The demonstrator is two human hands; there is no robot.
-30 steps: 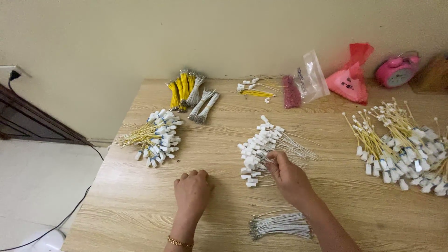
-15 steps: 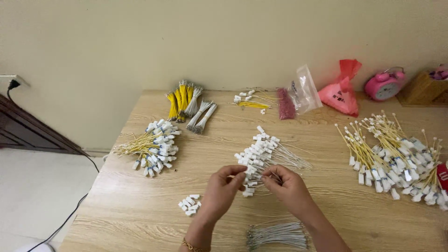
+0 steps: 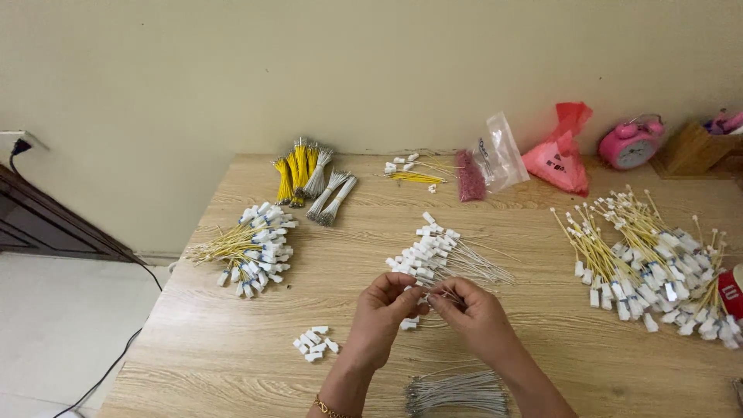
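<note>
My left hand [image 3: 385, 313] and my right hand [image 3: 472, 311] meet above the wooden table [image 3: 542, 356], fingertips pinched together on a small white connector with a thin grey wire. Just beyond them lies a pile of white connectors with grey wires [image 3: 441, 255]. A small heap of loose white connectors [image 3: 315, 344] sits left of my left wrist. A bundle of grey wires [image 3: 457, 391] lies by my right forearm at the near edge.
A yellow-wired connector pile [image 3: 249, 246] lies at left, a larger one [image 3: 658, 259] at right. Yellow and grey wire bundles [image 3: 309, 178], a clear bag [image 3: 495, 155], a red bag [image 3: 561, 155], a pink alarm clock [image 3: 631, 143] and a wooden box [image 3: 693, 147] line the back.
My left hand lifted off the table and left the small heap of white connectors behind. Both hands came together in front of the middle pile, pinching one piece.
</note>
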